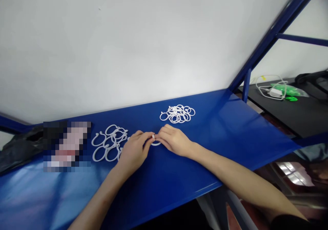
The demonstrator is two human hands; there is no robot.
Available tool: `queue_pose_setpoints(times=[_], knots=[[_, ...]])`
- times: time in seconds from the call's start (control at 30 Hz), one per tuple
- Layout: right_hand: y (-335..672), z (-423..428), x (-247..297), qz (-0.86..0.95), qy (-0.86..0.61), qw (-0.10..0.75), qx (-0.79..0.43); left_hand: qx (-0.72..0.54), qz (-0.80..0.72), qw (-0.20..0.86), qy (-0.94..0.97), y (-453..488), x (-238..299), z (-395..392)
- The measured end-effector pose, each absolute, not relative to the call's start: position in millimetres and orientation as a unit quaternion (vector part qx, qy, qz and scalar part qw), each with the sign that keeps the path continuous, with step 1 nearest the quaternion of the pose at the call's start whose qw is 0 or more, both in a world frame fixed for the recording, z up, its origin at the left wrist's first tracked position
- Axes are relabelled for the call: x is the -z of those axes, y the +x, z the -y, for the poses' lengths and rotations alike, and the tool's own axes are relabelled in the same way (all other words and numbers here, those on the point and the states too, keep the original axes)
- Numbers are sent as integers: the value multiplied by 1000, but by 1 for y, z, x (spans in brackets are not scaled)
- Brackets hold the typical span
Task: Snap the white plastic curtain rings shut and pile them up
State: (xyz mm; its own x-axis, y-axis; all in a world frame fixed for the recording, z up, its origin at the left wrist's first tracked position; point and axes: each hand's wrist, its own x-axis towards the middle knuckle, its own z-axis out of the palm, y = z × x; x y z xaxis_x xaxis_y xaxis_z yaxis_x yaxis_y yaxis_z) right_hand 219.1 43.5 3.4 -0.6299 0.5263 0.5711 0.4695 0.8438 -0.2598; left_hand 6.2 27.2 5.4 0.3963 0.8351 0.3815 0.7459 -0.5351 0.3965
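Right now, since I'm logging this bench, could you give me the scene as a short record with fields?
Hands: left hand and right hand, fingertips together at one white ring
Ring in hand: mostly hidden by fingers; open or closed, cannot tell
Beside left hand: loose group of white rings, some showing a gap
Beyond right hand: tighter pile of white rings
Surface: blue tabletop
Far right: white charger on a black table

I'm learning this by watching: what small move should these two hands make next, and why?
Probably a gentle squeeze of the white ring between the left hand and right hand: both pinch its far edge, where a small white knob shows, though they hide whether the ring is closed there.
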Motion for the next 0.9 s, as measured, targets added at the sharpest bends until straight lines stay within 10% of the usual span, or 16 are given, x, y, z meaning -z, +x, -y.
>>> queue_pose_setpoints(times=[0.33, 0.63, 0.9], knots=[[298, -107, -9, 659, -581, 476, -44, 2, -636, -49, 770, -40, -20, -43], [302, -108, -9, 661, -598, 453, 1, -94, -622, -60, 775, -34, -16, -40], [252, -62, -18, 822, -394, 402, -86, -291, -526, 237, 763, -12, -31, -30]])
